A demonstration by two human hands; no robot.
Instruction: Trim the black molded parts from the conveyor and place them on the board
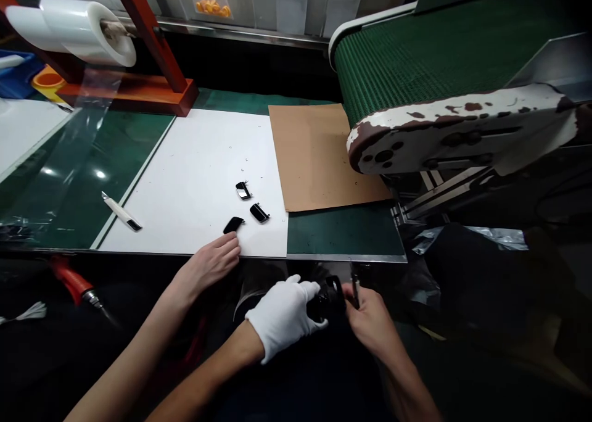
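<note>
My left hand [282, 316], in a white cotton glove, is shut around a black plastic part [329, 300]. My bare right hand [370, 320] pinches a slim dark tool [355, 291] beside that part. The tool is too small to name exactly. A third bare hand [208, 263], a co-worker's, comes in from the lower left and rests at the front edge of a white sheet [185, 181]. Its fingertips are close to several glossy black parts, the nearest [234, 225] just beyond them. The others [243, 190] [259, 212] lie a little farther back.
A white-handled utility knife [123, 212] lies on the sheet's left edge. A brown card sheet [319, 157] lies to the right, beneath a green conveyor belt [416, 58] with a chipped white frame [453, 126]. A film roll [87, 30] sits on a red stand at back left.
</note>
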